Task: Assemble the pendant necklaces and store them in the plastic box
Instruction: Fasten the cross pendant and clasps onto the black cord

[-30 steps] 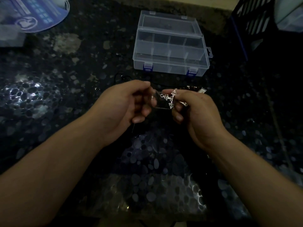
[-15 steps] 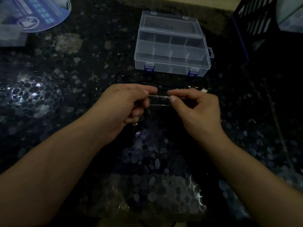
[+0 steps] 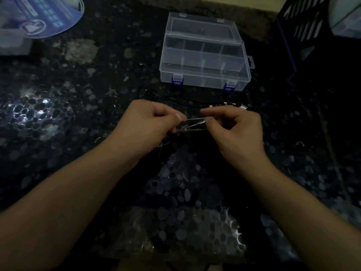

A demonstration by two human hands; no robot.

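Head view: dim light, dark speckled countertop (image 3: 58,118), both forearms reach in from the bottom edge.
Left hand (image 3: 144,126): fingers curled, thumb and forefinger pinching the left end of a small clear plastic bag (image 3: 192,125).
Right hand (image 3: 238,132): fingers curled, thumb and forefinger pinching the bag's right end.
Bag: stretched flat between the two hands, held above the counter; thin silvery chain (image 3: 193,119) visible along its top edge, can't tell whether it sits inside or against the bag.
Plastic box (image 3: 203,53): clear, lid open and leaning back, dividers splitting it into compartments, blue latches on the front; sits on the counter beyond the hands, well apart from them. Contents too dim to tell.
Black cord (image 3: 156,94): loose loops on the counter between box and hands, small metal ends near the right hand.
Blue printed sheet (image 3: 45,18): top left corner.
Dark crate (image 3: 304,26): top right.
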